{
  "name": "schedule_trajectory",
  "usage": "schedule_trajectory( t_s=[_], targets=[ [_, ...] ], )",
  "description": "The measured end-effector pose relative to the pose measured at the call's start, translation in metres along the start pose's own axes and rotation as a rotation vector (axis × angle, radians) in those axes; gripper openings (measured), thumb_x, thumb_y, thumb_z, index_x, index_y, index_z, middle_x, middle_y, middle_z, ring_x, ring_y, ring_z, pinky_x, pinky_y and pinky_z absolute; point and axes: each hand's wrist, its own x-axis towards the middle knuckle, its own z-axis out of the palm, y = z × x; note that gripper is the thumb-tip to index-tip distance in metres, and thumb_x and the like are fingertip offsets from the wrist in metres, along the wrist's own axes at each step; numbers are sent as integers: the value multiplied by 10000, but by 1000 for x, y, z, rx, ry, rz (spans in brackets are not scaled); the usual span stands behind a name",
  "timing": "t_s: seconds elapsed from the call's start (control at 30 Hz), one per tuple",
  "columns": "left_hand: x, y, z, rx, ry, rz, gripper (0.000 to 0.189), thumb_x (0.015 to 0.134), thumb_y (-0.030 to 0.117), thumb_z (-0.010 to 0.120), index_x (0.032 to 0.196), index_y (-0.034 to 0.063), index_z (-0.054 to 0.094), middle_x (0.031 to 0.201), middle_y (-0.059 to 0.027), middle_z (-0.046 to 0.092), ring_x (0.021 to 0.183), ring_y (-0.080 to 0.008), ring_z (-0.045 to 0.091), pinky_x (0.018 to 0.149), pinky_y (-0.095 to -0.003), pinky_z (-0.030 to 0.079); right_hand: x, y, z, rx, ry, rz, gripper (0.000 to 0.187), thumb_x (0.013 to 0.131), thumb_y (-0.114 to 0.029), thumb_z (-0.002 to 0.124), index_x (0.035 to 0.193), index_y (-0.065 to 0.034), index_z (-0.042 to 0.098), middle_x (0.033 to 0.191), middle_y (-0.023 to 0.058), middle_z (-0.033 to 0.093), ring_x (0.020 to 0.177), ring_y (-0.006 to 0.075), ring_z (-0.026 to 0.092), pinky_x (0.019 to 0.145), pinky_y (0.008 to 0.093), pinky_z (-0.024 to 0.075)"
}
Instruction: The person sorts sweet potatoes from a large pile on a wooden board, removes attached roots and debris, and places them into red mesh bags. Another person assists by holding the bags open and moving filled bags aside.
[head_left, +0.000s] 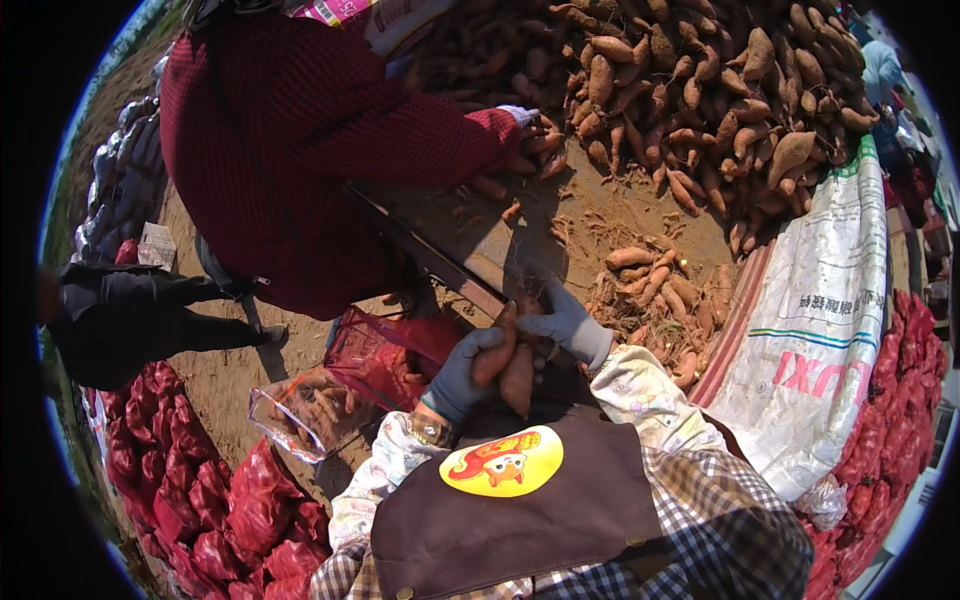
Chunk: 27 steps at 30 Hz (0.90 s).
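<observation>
My left hand (459, 381), in a grey work glove, grips sweet potatoes (495, 354) in front of my apron. My gloved right hand (568, 324) is closed around the upper part of the same bunch, whose roots trail fine strands. One sweet potato (517, 382) points down toward my chest. How many lie in each palm is partly hidden by the fingers. Just right of my hands is a small heap of sweet potatoes (656, 289) with root trimmings on a dirt-covered work surface (592, 202).
A large pile of sweet potatoes (697, 97) rises at the back. A co-worker in a dark red jacket (300, 120) reaches in from the left. Red mesh sacks (210, 502) stand at lower left, near an open bag of sweet potatoes (315, 409). A white woven sack (810, 322) drapes the right edge.
</observation>
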Motion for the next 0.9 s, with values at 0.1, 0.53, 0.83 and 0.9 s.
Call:
schedule_trajectory(
  t_s=[0.1,0.53,0.83,0.9],
  targets=[
    [-9,8,26,338,142,38,503,988,344,509,1287,-58,556,1145,-183,679,1046,-282,662,956,-385,520,8,-31,12,87,37,-44,568,916,-213,717,1411,-37,503,1133,115,670,1030,201,637,898,297,515],
    [-23,-13,20,443,166,257,711,896,177,621,1521,13,323,1454,-85,458,1319,-175,445,1126,-294,326,23,-57,42,1065,122,104,301,1054,-341,511,865,-112,562,548,-74,254,437,52,262,416,226,227],
    [-42,-47,13,346,280,373,726,837,180,617,1509,52,375,1358,-83,532,1250,-210,512,1116,-319,349,-4,-63,77,735,178,4,287,1044,-330,520,880,-96,543,542,-70,277,430,56,257,415,237,229],
    [-48,-49,23,454,337,376,739,822,172,631,1506,44,382,1329,-86,555,1227,-206,526,1104,-324,362,-10,-67,70,771,143,59,296,1045,-335,503,874,-96,539,539,-64,278,427,62,246,412,246,230]
  ],
)
